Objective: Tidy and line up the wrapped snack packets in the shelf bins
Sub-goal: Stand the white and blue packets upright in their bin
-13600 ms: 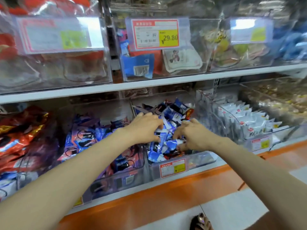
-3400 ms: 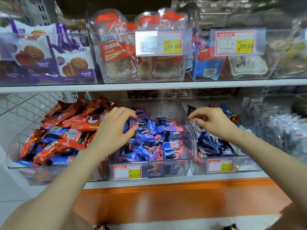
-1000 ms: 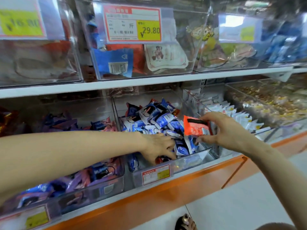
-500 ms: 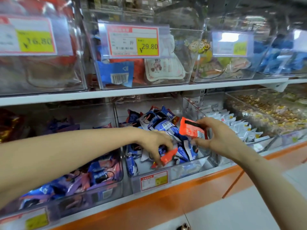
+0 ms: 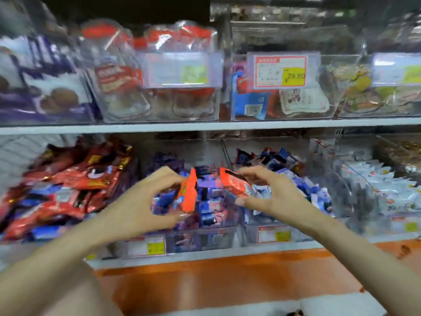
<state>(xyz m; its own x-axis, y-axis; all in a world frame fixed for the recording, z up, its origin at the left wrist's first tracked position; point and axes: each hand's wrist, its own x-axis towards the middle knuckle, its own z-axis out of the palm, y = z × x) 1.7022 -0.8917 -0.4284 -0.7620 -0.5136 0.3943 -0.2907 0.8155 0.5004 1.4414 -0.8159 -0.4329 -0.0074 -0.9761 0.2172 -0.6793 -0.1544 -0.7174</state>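
Note:
My left hand point(image 5: 145, 201) pinches a small orange-red snack packet point(image 5: 188, 192), held upright in front of the middle clear bin point(image 5: 205, 238) of blue and purple packets. My right hand point(image 5: 268, 192) holds a second orange-red packet point(image 5: 234, 183) between thumb and fingers, just right of the first. Both packets hang in the air above the lower shelf's bins, a short gap between them. To the left lies a bin of larger red packets point(image 5: 68, 188). Right of the middle bin sits a bin of blue and white packets point(image 5: 291, 169). The frame is blurred.
A bin of white packets point(image 5: 382, 188) stands at the right. The upper shelf point(image 5: 205, 126) carries clear bins with price tags, one reading 29.80 point(image 5: 281, 71). An orange ledge point(image 5: 227, 277) runs below the lower shelf.
The view has swung left. My left hand has lifted an orange-red packet out of the blue-and-white bin. Both hands, each with a packet, have moved left before the middle bin.

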